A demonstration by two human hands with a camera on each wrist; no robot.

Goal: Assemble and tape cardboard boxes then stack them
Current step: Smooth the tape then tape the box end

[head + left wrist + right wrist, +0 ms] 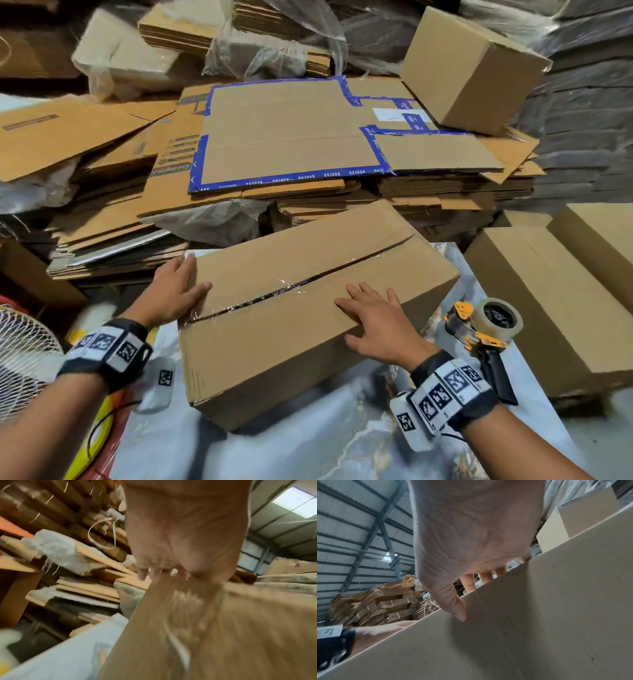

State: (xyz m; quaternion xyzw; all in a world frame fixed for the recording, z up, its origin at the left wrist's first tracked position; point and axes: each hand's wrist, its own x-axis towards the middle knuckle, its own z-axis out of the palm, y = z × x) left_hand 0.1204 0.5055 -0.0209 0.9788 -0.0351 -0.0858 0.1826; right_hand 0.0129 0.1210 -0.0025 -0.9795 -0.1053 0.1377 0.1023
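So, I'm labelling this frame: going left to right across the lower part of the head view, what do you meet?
White fan → left hand → taped box → right hand → tape dispenser → finished boxes.

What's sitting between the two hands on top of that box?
In the head view, between the left hand and the right hand runs the taped box's centre seam, covered with clear tape. Nothing else lies there, only bare cardboard.
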